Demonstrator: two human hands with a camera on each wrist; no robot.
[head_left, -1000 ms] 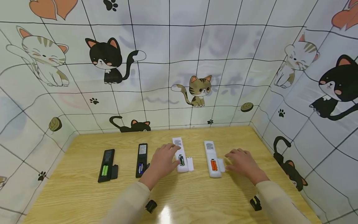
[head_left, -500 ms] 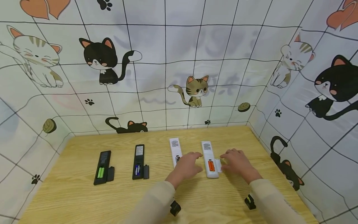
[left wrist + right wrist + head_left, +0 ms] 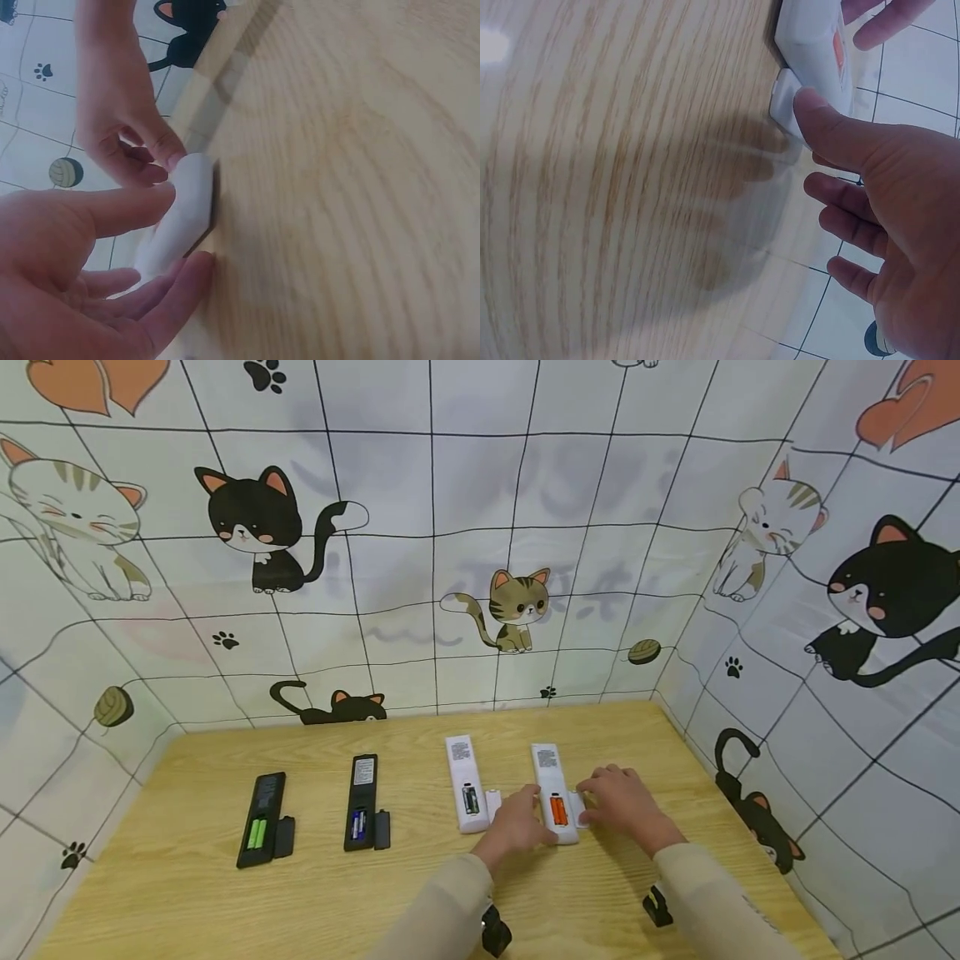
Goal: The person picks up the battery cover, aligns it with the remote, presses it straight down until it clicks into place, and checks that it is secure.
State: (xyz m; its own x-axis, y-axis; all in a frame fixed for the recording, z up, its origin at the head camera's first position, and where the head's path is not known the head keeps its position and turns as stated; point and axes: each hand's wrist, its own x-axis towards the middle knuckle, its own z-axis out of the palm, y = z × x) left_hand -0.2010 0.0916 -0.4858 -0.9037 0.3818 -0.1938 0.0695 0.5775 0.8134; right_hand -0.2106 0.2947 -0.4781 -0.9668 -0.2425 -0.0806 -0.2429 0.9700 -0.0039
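The rightmost white remote control (image 3: 550, 770) lies back-up, two orange batteries in its uncovered compartment. At its left edge is my left hand (image 3: 517, 822), thumb and fingers spread beside the remote. In the left wrist view, the fingertips (image 3: 201, 262) come right up to the white remote (image 3: 184, 217). On the other side my right hand (image 3: 621, 797) reaches over the white battery cover (image 3: 577, 810) lying against the remote. The right wrist view has the right thumb (image 3: 815, 112) at the edge of that cover (image 3: 782, 97), its other fingers loosely bent and holding nothing.
Left of it lies another white remote (image 3: 463, 777) with its cover (image 3: 492, 802) partly behind the left hand. Two black remotes lie farther left, one with blue batteries (image 3: 358, 825), one with green batteries (image 3: 257, 833), each beside its cover. A cat-print cloth (image 3: 405, 560) walls the wooden table (image 3: 300, 910).
My left hand has moved right, from the other white remote to the left edge of the one with orange batteries. My right hand has drawn closer to its cover. The view has shifted slightly.
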